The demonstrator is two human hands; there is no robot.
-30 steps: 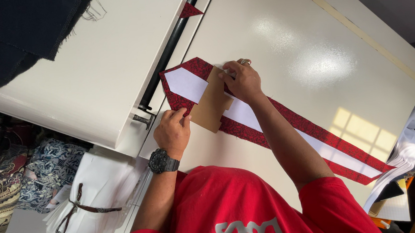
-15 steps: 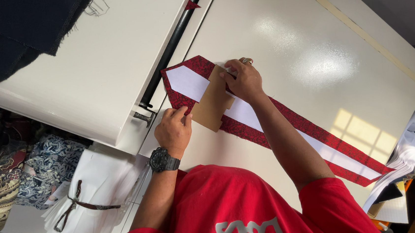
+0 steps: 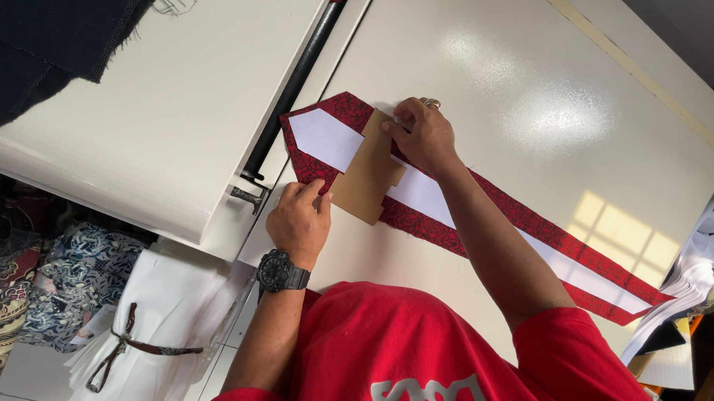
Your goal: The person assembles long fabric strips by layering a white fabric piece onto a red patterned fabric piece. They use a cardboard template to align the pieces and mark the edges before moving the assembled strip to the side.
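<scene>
Item: long red patterned fabric strip [image 3: 494, 215] with a pointed end, lying flat and diagonal across the cream table [image 3: 533, 59], its point just beside the dark gap between this table and the neighbouring white one [image 3: 155, 114], its tail running toward the table's far right corner. A white lining piece [image 3: 331, 139] of the same pointed shape lies on top of it, leaving a red border on both sides. A brown card template [image 3: 368, 178] rests across the strip near the pointed end. Left hand [image 3: 298, 222], with a black wristwatch [image 3: 280, 272], lies at the table's near edge, fingertips pressing the template's lower corner and the red border; it pins rather than clasps. Right hand [image 3: 424, 136], wearing a ring, presses down on the template's upper edge, fingers curled over it; whether they pinch the card or only bear on it cannot be told. Handling, as judged: the fabric looks light, limp and apt to slide or skew on the glossy tabletop, so it is best held flat under spread fingers near the point; the card seems stiff and thin, best taken by its edges. Obscured: the strip beneath the card and the right forearm; its far end, cut off by stacked white papers [image 3: 688, 302]; the fingertips of both hands. Beside the table: folded batik cloths [image 3: 7, 287], a white bag [image 3: 155, 327], and dark cloth [image 3: 22, 49] on the white table.
</scene>
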